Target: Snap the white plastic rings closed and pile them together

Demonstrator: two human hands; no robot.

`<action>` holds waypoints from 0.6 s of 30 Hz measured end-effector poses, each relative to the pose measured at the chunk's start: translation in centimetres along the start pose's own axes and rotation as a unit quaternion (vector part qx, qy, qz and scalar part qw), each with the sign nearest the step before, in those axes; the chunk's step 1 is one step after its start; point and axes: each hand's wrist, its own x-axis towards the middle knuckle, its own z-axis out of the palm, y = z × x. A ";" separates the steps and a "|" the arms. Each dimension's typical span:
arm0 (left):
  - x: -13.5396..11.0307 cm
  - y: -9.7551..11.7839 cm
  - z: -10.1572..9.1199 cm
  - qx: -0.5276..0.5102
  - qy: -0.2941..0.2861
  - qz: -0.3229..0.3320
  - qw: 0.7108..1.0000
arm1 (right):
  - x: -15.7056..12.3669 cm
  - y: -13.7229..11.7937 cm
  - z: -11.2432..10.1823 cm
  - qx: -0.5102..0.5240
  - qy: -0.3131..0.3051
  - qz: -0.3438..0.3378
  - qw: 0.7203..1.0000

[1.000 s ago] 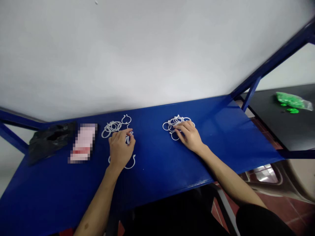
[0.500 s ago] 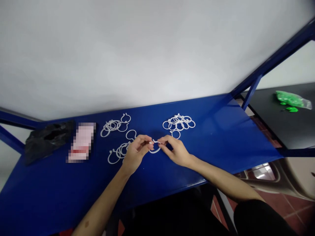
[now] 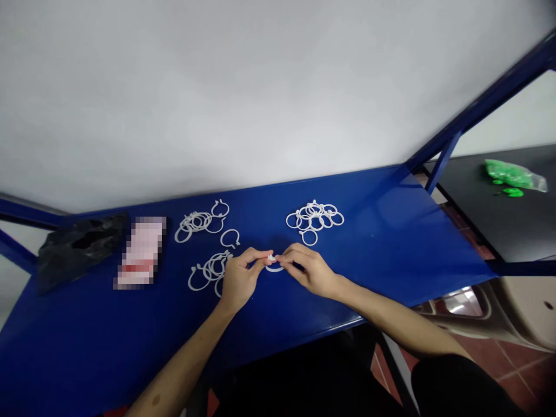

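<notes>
Between my two hands, above the blue table, is a white plastic ring [image 3: 274,269] with small clasp ends. My left hand [image 3: 238,277] pinches its clasp at the top between thumb and fingertips. My right hand [image 3: 313,272] grips the same ring from the right, its fingertips close to the left ones. The fingers hide most of the ring's upper part. Beside my left hand lies a cluster of similar rings [image 3: 199,289], partly covered by that hand. One ring with parted ends [image 3: 221,238] lies just beyond it.
Another ring pile [image 3: 195,227] lies farther back left, and a further pile [image 3: 315,216] back right. A black plastic bag [image 3: 65,249] and a pixelated pink-white item [image 3: 145,243] rest at left on the blue table [image 3: 391,231]. A green-filled bag [image 3: 512,174] sits on a black table.
My hands have come closer together, and my fingertips now meet near the ring's clasp. Less of the ring shows than before. The piles have not been disturbed.
</notes>
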 end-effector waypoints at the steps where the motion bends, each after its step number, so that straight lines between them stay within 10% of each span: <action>1: -0.1 0.0 0.1 0.013 0.004 0.017 1.000 | -0.1 0.0 0.0 -0.009 -0.007 -0.004 1.000; 12: 0.7 0.8 -0.9 0.250 0.009 0.179 0.952 | 0.8 1.5 -3.0 -0.159 -0.004 0.002 0.987; 18: 2.2 -0.8 -4.2 0.476 0.072 0.101 0.871 | 0.4 4.2 -7.1 -0.255 0.055 0.080 0.962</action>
